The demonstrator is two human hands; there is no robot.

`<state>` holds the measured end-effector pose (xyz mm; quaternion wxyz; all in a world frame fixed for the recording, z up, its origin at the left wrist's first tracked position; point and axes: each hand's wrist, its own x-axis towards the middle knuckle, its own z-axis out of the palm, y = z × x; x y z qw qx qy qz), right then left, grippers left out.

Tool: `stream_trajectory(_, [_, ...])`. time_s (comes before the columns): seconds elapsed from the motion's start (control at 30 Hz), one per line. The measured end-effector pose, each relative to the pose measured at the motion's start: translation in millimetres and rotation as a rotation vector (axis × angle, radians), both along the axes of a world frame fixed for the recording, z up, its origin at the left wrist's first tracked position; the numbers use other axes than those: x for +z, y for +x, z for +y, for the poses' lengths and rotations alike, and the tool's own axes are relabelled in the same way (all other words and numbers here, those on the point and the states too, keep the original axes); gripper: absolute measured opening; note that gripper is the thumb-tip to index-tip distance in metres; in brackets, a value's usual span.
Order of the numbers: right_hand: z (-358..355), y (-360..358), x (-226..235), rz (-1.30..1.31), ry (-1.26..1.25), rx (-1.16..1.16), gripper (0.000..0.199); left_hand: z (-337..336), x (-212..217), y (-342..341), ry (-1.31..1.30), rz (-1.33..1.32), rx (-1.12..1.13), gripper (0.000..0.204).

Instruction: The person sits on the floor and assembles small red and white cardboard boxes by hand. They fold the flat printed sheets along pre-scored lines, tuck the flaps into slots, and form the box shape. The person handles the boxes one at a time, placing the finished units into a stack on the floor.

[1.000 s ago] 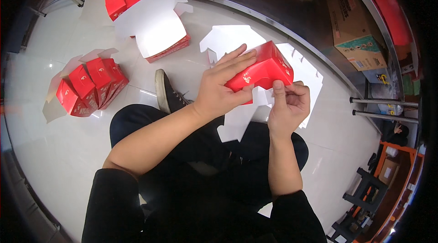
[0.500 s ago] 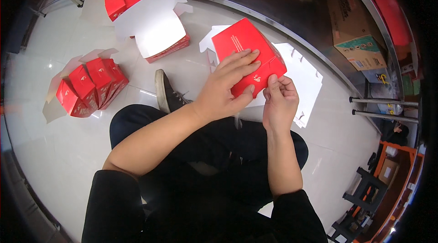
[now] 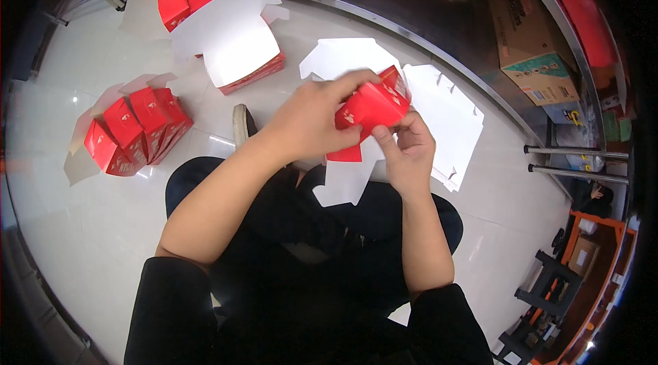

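pale floor (image 3: 110, 235), red carton (image 3: 378, 106) between left hand (image 3: 308, 118) and right hand (image 3: 411, 158)

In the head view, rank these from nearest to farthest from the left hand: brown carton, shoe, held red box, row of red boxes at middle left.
1. Held red box, in the left hand.
2. Shoe, left of that hand.
3. Row of red boxes, farther left.
4. Brown carton, far upper right.
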<state>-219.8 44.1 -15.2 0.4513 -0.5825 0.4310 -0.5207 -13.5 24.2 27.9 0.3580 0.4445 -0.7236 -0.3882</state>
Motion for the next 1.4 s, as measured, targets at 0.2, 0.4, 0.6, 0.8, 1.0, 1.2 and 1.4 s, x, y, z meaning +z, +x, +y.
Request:
stream_trajectory(0.2, [10, 17, 17, 0.375, 0.161, 0.121, 0.026, -20, -24, 13, 0.242, 0.542, 0.327, 0.067])
stream_trajectory(0.4, [6, 11, 10, 0.679, -0.439, 0.199, 0.009, -23, -25, 4, 0.462, 0.833, 0.582, 0.066])
stream_trajectory(0.6, [11, 15, 7, 0.514, 0.016, 0.002, 0.015, -19, -23, 2, 0.385, 0.718, 0.403, 0.071])
stream_trajectory(0.8, [7, 13, 5, 0.614, 0.226, -0.098, 0.031, -9, -40, -13, 0.125, 0.448, 0.267, 0.074])
stream_trajectory(1.0, [9, 12, 8, 0.732, -0.010, -0.091, 0.027, 0, -19, -11, 0.073, 0.195, 0.191, 0.068])
stream_trajectory(1.2, [8, 13, 6, 0.702, -0.031, -0.047, 0.023, -2, -13, -8, 0.002, -0.138, 0.073, 0.069])
stream_trajectory(1.4, [1, 1, 17, 0.443, 0.233, -0.100, 0.032, 5, -32, -12, -0.214, 0.041, 0.140, 0.067])
